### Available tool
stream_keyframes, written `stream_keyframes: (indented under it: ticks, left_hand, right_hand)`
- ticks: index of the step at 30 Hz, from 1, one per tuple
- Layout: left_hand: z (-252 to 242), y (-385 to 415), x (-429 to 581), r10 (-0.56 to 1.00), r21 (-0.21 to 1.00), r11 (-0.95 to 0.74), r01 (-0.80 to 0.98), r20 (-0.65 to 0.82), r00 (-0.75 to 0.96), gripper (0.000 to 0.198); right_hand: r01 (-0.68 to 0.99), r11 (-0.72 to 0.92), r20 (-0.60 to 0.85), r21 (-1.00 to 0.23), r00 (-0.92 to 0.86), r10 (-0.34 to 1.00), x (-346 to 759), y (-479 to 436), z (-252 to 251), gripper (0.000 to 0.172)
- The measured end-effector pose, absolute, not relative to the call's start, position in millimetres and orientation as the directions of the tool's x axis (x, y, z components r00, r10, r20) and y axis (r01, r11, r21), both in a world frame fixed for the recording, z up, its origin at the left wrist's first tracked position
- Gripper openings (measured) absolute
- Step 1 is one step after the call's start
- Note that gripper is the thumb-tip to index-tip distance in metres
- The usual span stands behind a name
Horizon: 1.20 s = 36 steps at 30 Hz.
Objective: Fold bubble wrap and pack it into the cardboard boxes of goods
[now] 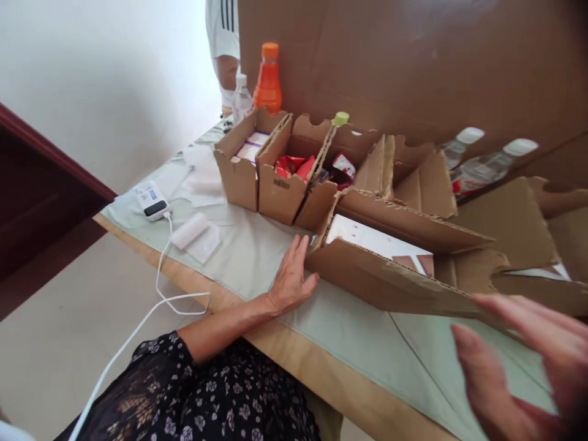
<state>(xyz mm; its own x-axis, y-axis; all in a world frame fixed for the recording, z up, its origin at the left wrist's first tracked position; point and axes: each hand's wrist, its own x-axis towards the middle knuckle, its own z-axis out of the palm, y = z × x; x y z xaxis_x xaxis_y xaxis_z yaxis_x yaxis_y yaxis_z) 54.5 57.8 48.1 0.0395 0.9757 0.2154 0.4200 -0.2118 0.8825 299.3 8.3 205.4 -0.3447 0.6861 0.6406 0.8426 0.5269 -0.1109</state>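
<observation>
My left hand (291,274) lies flat on the pale green table cover (257,257), fingers stretched out, its fingertips against the left end of a long cardboard tray (390,278). White and brown cards (376,244) lie inside that tray. My right hand (523,361) is close to the camera at the lower right, blurred, fingers spread apart and holding nothing, just in front of the tray's near wall.
Three small cardboard boxes (275,184) hold white packs and red packets (294,166). Behind them stand an orange bottle (267,79) and a clear bottle (241,98). A white device (154,202) with a cable, a white roll (189,230), a tall cardboard wall (413,61), another person (223,43) at the back.
</observation>
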Motion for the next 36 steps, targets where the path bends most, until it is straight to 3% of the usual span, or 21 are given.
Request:
stream_keyframes:
  ticks: [4,6,10,12,14,18,20,22,24,26,29,31,34,36]
  left_hand:
    - [62.6,18.0,22.2,0.961,0.84,-0.275,0.469,0.233,0.147,0.066]
    - [63.8,-3.7,4.2,0.947,0.824,-0.32,0.467,0.273,0.167,0.056]
    - [61.0,-37.0,-23.5,0.958,0.844,-0.286,0.454,0.256,0.127,0.043]
    - [59.7,-46.0,-31.9,0.966,0.851,-0.26,0.456,0.235,0.113,0.039]
    - [58.8,-50.2,-38.3,0.966,0.854,-0.256,0.452,0.237,0.099,0.035]
    - [57.3,-51.5,-54.9,0.957,0.851,-0.251,0.461,0.29,-0.016,0.023]
    - [57.7,-52.4,-66.9,0.945,0.856,-0.222,0.467,0.307,-0.112,0.022]
    - [59.1,-54.2,-79.0,0.931,0.87,-0.189,0.455,0.306,-0.199,0.019]
    - [60.7,-56.4,-86.7,0.929,0.885,-0.171,0.433,0.291,-0.228,0.014]
    - [62.0,-57.9,-86.3,0.945,0.894,-0.159,0.42,0.261,-0.197,0.014]
    - [62.2,-55.7,-70.6,0.97,0.884,-0.142,0.446,0.214,-0.116,0.022]
    - [60.5,-50.1,-55.4,0.977,0.849,-0.157,0.504,0.209,-0.049,0.032]
    - [54.7,-35.6,-35.2,0.969,0.752,-0.232,0.617,0.235,0.078,0.043]
    - [50.0,-24.5,-23.9,0.958,0.676,-0.276,0.683,0.248,0.142,0.047]
  right_hand:
    - [0.626,0.757,0.549,-0.185,-0.573,0.608,216.1,13.0,187.0,0.03]
    - [0.559,0.795,0.474,-0.237,-0.647,0.597,164.2,35.4,171.7,0.027]
    - [0.508,0.816,0.2,-0.278,-0.8,0.566,49.1,91.0,140.0,0.046]
    - [0.445,0.851,0.147,-0.277,-0.856,0.496,-8.4,112.0,126.5,0.064]
    - [0.397,0.865,0.111,-0.308,-0.888,0.447,-55.6,125.8,116.1,0.067]
    - [0.465,0.798,0.042,-0.385,-0.854,0.518,-80.8,131.0,108.2,0.026]
    - [0.532,0.726,0.049,-0.436,-0.792,0.609,-50.7,120.5,110.0,0.021]
    - [0.56,0.565,0.078,-0.605,-0.665,0.743,1.1,100.4,111.9,0.024]
    - [0.473,0.287,0.05,-0.833,-0.452,0.89,62.6,71.8,110.3,0.028]
    - [0.33,0.052,-0.039,-0.942,-0.262,0.964,122.4,37.0,102.8,0.036]
    - [0.226,-0.204,-0.208,-0.952,0.008,0.978,196.8,-20.0,84.2,0.053]
    - [0.27,-0.267,-0.215,-0.925,0.207,0.954,235.5,-56.7,73.8,0.064]
    - [0.487,-0.263,0.01,-0.833,0.488,0.873,276.9,-102.5,71.3,0.064]
    - [0.65,-0.224,0.204,-0.727,0.516,0.832,287.5,-122.1,77.8,0.049]
